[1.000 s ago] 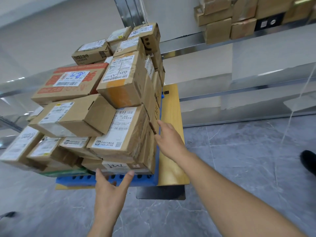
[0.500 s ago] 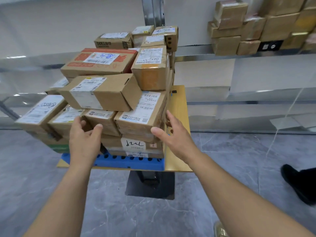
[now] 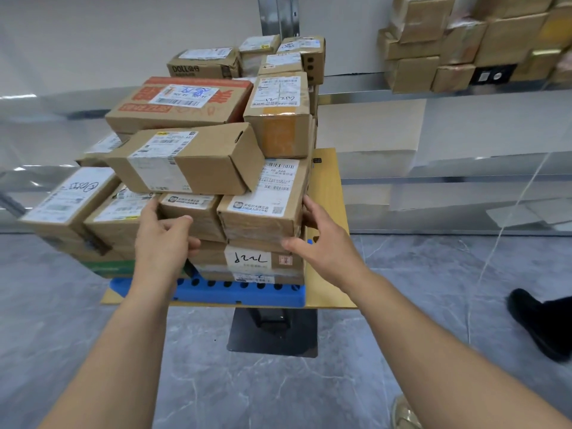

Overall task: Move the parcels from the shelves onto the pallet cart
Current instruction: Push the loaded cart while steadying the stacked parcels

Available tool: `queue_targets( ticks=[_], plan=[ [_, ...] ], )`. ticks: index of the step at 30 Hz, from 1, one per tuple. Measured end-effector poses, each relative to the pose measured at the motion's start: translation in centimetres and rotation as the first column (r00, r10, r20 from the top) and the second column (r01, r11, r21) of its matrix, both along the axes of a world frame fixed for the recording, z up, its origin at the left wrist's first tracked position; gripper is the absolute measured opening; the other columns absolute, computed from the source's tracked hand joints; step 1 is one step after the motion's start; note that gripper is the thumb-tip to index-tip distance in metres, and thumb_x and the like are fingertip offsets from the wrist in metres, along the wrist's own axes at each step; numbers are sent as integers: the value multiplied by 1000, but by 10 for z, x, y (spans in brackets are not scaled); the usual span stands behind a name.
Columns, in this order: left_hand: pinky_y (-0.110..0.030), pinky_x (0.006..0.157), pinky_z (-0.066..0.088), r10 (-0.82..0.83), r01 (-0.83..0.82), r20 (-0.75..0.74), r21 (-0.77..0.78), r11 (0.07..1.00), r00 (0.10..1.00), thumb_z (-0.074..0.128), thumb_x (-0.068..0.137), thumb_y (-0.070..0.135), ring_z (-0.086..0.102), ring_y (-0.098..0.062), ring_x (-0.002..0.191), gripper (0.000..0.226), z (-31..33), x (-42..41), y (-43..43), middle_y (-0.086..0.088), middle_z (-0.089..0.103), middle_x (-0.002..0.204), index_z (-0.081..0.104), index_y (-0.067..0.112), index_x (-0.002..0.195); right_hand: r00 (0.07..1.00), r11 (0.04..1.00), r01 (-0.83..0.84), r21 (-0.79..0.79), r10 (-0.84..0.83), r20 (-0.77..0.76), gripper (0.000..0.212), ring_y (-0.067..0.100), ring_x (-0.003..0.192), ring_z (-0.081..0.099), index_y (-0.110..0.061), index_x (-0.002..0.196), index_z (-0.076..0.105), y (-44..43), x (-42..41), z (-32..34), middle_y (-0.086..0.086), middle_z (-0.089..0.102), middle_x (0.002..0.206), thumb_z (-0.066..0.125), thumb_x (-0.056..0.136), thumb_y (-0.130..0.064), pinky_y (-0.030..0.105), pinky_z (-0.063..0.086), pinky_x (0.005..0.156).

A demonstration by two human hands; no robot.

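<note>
Clasps taped, labelled parcel [image 3: 263,212] with spread right hand [image 3: 325,246] fingers [image 3: 310,208]; curls left hand [image 3: 162,243] fingers round small parcel [image 3: 195,213]. Blue pallet [image 3: 241,294], wooden table [image 3: 326,187], grey marble floor [image 3: 402,335].

Cardboard parcels [image 3: 198,162] are stacked on a blue pallet [image 3: 247,295] laid on a wooden surface [image 3: 328,187]. A small parcel [image 3: 201,213] in the front row is gripped by the left hand [image 3: 164,243]. The barcode-labelled parcel [image 3: 263,212] beside it is clasped by the right hand [image 3: 325,246].
</note>
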State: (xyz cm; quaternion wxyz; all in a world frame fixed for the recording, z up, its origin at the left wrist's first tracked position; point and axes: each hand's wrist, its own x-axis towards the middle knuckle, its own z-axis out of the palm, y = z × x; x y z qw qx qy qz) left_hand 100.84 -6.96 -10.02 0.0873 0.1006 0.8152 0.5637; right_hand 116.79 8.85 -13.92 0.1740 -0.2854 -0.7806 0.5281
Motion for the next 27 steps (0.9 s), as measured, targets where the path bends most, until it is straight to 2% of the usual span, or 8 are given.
queue_targets(
  ticks=[3,7,12,16,19,21,23,27],
  plan=[
    [-37,70,52,30,-30,8,29,999,1000,52,92,14,57,-15,64,56,2,-1,-1,-3,61,78,31,22,143,1000,1000,6,-2,-6,-3,90,7,135,38,-37,151,17,1,-1,0,-12,41,148,72,80,-35,42,38,109],
    [-33,64,49,35,-33,-33,36,999,999,52,92,14,56,-15,63,46,5,3,-5,-1,59,75,36,13,135,1000,1000,2,-24,-3,-8,88,6,133,39,-38,151,17,0,1,0,-13,42,147,71,82,-30,43,40,108],
    [-47,78,54,53,-52,-20,18,998,998,53,91,18,57,-18,63,47,2,2,-9,-1,60,70,35,14,134,1000,1000,1,-17,-1,-9,88,5,131,41,-39,151,17,0,3,2,-14,43,145,70,82,-29,43,41,107],
    [-50,83,53,68,-68,-26,-22,997,997,54,90,22,60,-19,72,50,-8,8,-10,-1,61,74,34,16,136,997,997,-39,68,34,66,110,7,134,37,-44,151,5,2,1,0,-15,39,147,79,70,-36,42,38,109],
    [-51,90,50,59,-58,14,-62,996,998,55,90,22,60,-22,94,55,-23,22,-9,5,61,87,32,13,138,990,976,-78,203,52,133,124,8,136,34,-44,149,-10,2,-1,-6,-13,33,151,83,67,-36,37,40,106],
    [-51,96,46,35,-32,81,-41,999,996,54,90,18,56,-21,107,55,-31,30,-4,5,61,110,32,14,140,989,967,-93,238,61,138,126,9,138,33,-40,150,-12,5,-4,-8,-11,31,153,84,68,-35,37,39,107],
    [-48,102,43,4,0,113,-33,999,994,52,91,14,51,-19,119,58,-33,33,1,2,53,133,29,15,145,988,963,-105,246,73,137,126,11,139,31,-37,151,-12,8,-5,-8,-9,30,153,84,70,-34,41,37,110],
    [-46,106,40,5,-1,113,-36,999,994,49,93,11,47,-20,125,63,-33,35,6,0,45,143,23,16,149,985,959,-132,253,99,138,123,12,141,28,-33,152,-13,9,-5,-7,-7,27,155,82,73,-34,43,34,112]
  ],
)
